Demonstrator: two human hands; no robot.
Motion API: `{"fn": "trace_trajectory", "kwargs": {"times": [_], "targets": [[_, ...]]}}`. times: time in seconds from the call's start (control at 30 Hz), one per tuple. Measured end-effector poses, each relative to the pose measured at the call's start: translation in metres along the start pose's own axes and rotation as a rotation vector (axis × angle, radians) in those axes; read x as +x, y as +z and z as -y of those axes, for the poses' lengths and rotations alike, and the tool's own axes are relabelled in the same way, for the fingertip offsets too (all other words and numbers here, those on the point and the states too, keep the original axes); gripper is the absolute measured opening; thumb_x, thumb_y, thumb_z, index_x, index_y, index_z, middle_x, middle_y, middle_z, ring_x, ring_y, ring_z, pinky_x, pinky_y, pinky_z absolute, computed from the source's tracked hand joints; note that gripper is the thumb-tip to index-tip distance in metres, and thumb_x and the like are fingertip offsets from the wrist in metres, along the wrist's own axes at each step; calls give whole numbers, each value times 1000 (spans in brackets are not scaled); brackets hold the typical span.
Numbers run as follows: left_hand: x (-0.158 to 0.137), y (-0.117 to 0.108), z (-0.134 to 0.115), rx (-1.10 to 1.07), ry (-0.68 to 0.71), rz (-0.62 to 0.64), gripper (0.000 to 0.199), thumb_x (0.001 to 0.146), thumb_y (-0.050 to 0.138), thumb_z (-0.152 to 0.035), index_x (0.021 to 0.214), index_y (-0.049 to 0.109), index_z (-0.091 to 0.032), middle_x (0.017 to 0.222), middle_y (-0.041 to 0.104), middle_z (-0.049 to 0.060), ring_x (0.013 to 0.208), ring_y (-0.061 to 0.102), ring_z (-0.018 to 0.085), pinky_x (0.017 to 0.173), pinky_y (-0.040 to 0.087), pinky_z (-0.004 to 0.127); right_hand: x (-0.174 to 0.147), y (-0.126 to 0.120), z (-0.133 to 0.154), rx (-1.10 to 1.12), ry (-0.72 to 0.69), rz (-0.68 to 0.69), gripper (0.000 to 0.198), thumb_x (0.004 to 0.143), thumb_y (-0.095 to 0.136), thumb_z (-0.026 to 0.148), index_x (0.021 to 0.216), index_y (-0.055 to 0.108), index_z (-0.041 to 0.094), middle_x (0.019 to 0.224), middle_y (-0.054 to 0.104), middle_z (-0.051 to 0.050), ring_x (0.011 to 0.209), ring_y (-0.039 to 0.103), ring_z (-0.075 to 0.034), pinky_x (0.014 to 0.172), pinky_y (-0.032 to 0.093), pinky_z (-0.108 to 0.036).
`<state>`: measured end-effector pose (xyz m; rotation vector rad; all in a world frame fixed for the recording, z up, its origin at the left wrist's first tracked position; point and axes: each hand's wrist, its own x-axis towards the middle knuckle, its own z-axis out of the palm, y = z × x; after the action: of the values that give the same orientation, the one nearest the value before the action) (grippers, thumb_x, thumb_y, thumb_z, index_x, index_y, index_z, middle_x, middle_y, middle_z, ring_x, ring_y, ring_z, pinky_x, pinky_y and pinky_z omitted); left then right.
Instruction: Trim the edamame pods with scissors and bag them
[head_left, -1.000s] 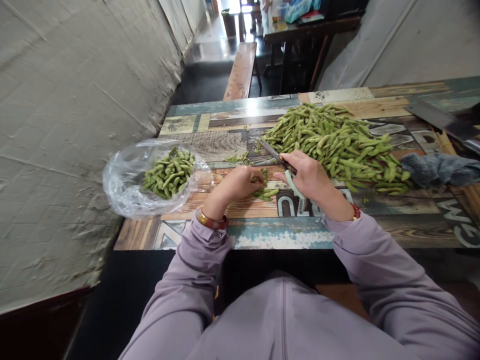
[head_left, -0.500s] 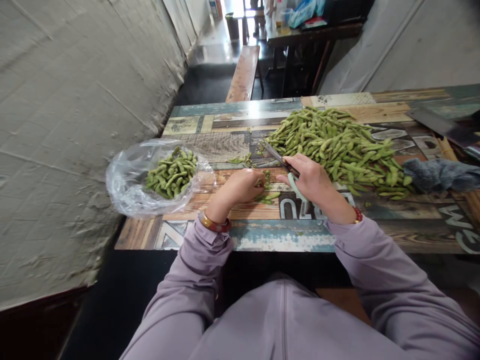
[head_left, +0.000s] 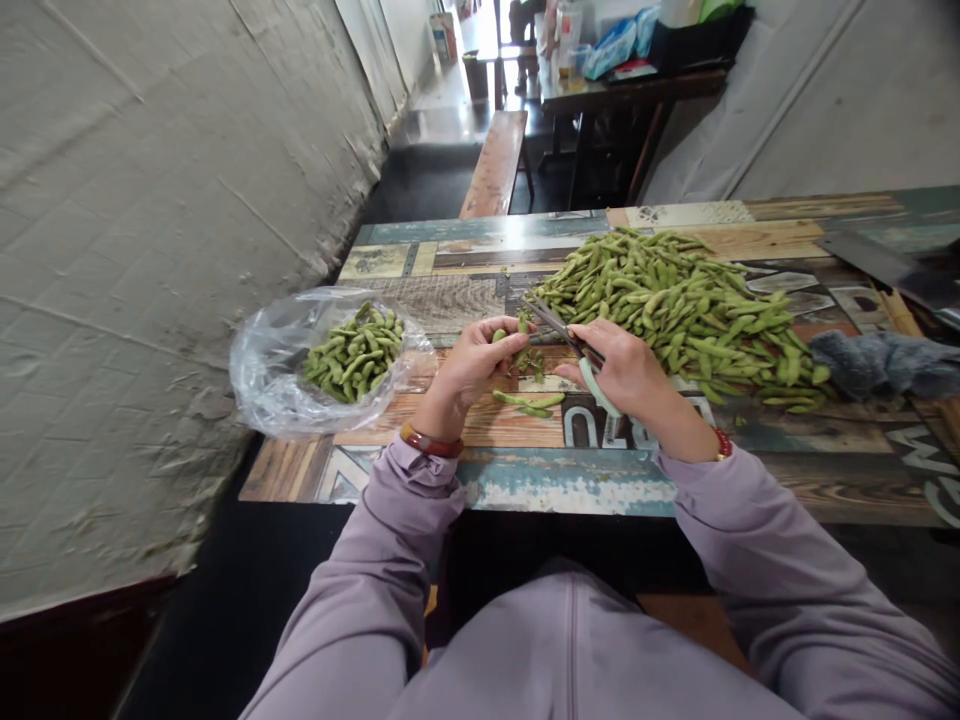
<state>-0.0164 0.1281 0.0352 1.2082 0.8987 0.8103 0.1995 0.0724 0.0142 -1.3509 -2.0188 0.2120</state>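
Pinched in the fingers of my left hand (head_left: 480,358) are green edamame pods (head_left: 523,322). My right hand (head_left: 619,362) grips scissors (head_left: 598,385) with pale green handles, and their blades point up and left, close to those pods. A few loose pods (head_left: 534,403) lie on the table just in front of my hands, with small green trimmings (head_left: 531,364) behind them. Past my right hand spreads a large heap of edamame pods (head_left: 660,290). On the left, a clear plastic bag (head_left: 262,370) lies open around a smaller pile of pods (head_left: 356,350).
The table (head_left: 570,482) has a patchwork wood pattern. A grey cloth (head_left: 885,362) and a dark flat blade (head_left: 874,262) lie at its right. A rough wall (head_left: 150,250) runs along the left. Beyond stand a bench (head_left: 496,165) and another table (head_left: 637,92) with items on it.
My left hand has turned and lifted a little, bringing pods up towards the scissor blades. The scissors show more openly now. The whole view has shifted slightly.
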Motion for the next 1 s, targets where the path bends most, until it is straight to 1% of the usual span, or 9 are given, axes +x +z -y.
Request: {"fn": "trace_trajectory", "kwargs": {"times": [0.1, 0.2, 0.3, 0.4, 0.47, 0.53, 0.63, 0.87, 1.0], "targets": [[1, 2, 2, -3, 32, -11, 36, 65, 82, -44, 78, 66, -15, 54, 47, -6, 43, 36, 3, 42, 22, 19, 0, -1, 1, 11, 9, 67, 46, 84, 72, 43, 120, 64, 17, 103, 66, -11, 79, 65, -24, 74, 55, -37], [1, 1, 2, 27, 54, -22, 33, 66, 82, -44, 73, 68, -15, 53, 46, -6, 44, 34, 3, 44, 25, 19, -1, -2, 2, 14, -3, 105, 51, 80, 76, 43, 123, 63, 19, 103, 65, -10, 82, 65, -24, 77, 54, -38], [0, 1, 2, 79, 97, -2, 30, 68, 81, -43, 75, 73, -14, 58, 55, -4, 50, 42, 4, 49, 32, 19, -1, -1, 1, 19, -17, 123, 54, 80, 76, 44, 125, 62, 18, 104, 64, -10, 85, 64, -25, 79, 54, -38], [-1, 2, 2, 125, 114, 38, 30, 68, 82, -42, 80, 77, -15, 71, 68, 1, 62, 55, 9, 61, 43, 22, -1, -2, 1, 33, -31, 134, 56, 80, 76, 46, 127, 61, 19, 106, 64, -11, 90, 64, -26, 79, 54, -38], [-1, 3, 3, 141, 100, 56, 30, 67, 82, -41, 81, 78, -15, 77, 72, 4, 70, 60, 12, 69, 47, 24, -1, -2, 2, 48, -39, 135, 55, 81, 75, 46, 127, 60, 19, 106, 63, -11, 92, 64, -27, 79, 53, -37], [-1, 3, 3, 148, 85, 62, 29, 67, 82, -41, 81, 79, -15, 80, 73, 5, 72, 62, 13, 73, 48, 25, -1, -3, 2, 58, -46, 135, 55, 81, 75, 46, 126, 61, 19, 106, 63, -11, 92, 63, -26, 79, 52, -37], [-1, 2, 4, 148, 79, 68, 30, 67, 82, -40, 80, 78, -14, 80, 74, 5, 73, 62, 14, 73, 49, 26, 0, -4, 3, 65, -56, 139, 52, 81, 75, 45, 124, 61, 19, 103, 63, -10, 89, 62, -25, 76, 51, -36], [-2, 2, 2, 139, 36, 55, 31, 66, 82, -41, 79, 77, -14, 77, 72, 5, 67, 61, 13, 63, 48, 23, 1, -4, 4, 48, -71, 158, 36, 85, 72, 39, 114, 64, 20, 89, 61, -6, 76, 57, -21, 68, 46, -32], [-2, 1, 2, 138, 34, 74, 30, 67, 82, -41, 80, 78, -14, 78, 73, 6, 69, 62, 14, 65, 50, 24, 1, -6, 3, 21, -85, 171, 33, 86, 70, 39, 113, 64, 20, 88, 61, -5, 73, 56, -20, 67, 44, -30]]}}
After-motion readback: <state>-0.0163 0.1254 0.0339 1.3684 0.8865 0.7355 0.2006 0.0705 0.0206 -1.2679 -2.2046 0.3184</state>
